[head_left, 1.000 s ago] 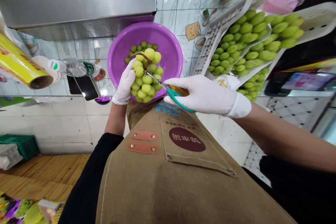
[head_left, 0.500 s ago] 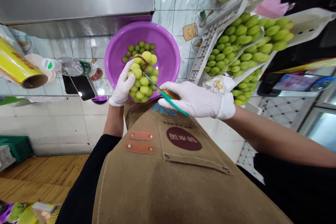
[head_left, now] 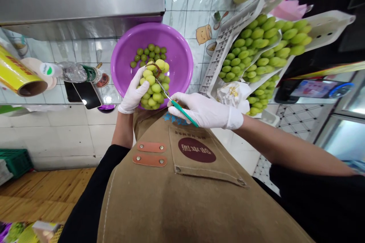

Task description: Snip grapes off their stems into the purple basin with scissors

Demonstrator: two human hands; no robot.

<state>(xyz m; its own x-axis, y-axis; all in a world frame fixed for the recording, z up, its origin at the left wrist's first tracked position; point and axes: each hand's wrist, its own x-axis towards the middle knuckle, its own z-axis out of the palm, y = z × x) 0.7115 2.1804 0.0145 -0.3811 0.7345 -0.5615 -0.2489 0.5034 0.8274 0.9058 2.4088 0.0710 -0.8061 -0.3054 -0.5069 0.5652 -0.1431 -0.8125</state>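
Note:
My left hand point(head_left: 133, 92), in a white glove, is closed around one side of a bunch of green grapes point(head_left: 154, 93). The bunch is over the near part of a purple basin point(head_left: 182, 60), its brown stem showing at the top. In my right hand point(head_left: 202, 109), also gloved, is a pair of scissors point(head_left: 184, 113) with a green handle. Its narrow metal blades reach into the bunch near the stem; the exact spot of the tips is hidden among the fruit. Several loose grapes point(head_left: 151, 49) lie inside the basin.
To the right, a white plastic crate point(head_left: 219, 51) holds more grape bunches, with crumpled white paper point(head_left: 232, 93) at its near corner. Leftward are a plastic bottle point(head_left: 74, 72), a phone point(head_left: 88, 95) and a yellow roll point(head_left: 21, 72). A steel box point(head_left: 85, 0) stands behind the basin.
My right hand has turned a little and the scissors' handles have come closer together, the orange one now mostly hidden. The whole view has shifted slightly; the left hand keeps its hold on the bunch.

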